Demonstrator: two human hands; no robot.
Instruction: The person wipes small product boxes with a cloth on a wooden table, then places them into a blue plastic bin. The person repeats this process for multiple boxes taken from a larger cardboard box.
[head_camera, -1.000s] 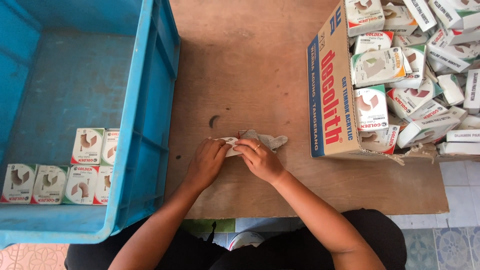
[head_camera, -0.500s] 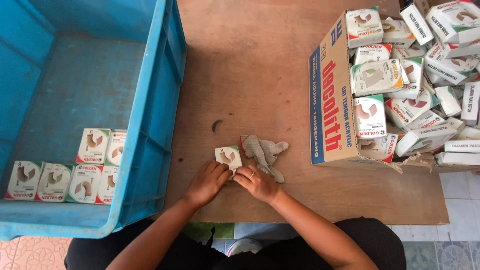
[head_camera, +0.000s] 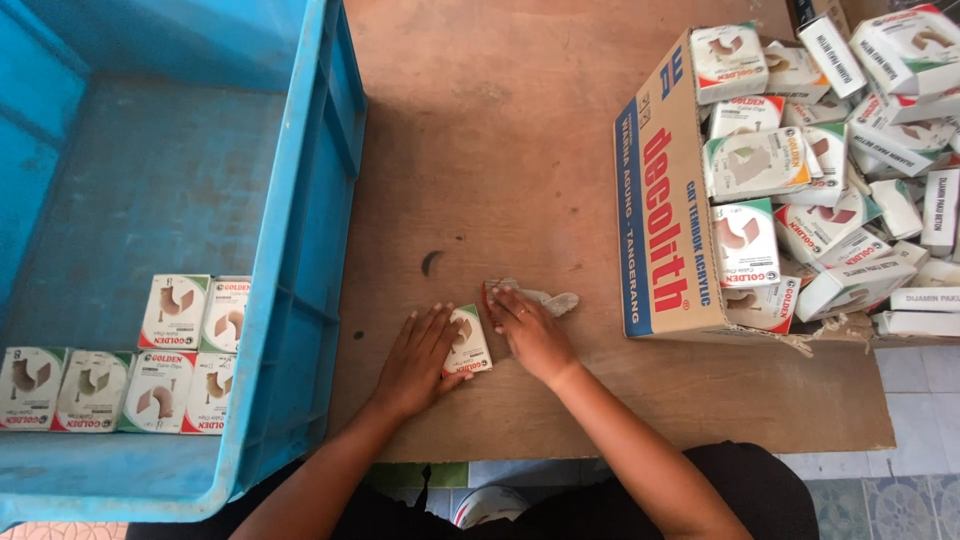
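Both forearms reach up from the bottom edge onto a brown table (head_camera: 500, 150). The left hand (head_camera: 420, 358) lies palm down, fingers straight and close together, its fingertips against the left side of a small white box (head_camera: 468, 340) that lies flat on the wood. The right hand (head_camera: 527, 332) is also flat, fingers loosely together, its inner edge touching the box's right side, so the box sits between the two hands. The right fingers cover part of a grey rag (head_camera: 548, 298), whose end sticks out just beyond them. Left of the hands, a blue crate (head_camera: 300, 260) holds six like boxes (head_camera: 150, 360) in two rows at its near end. Farther right, an open carton (head_camera: 665, 200) is heaped with more boxes (head_camera: 800, 170).
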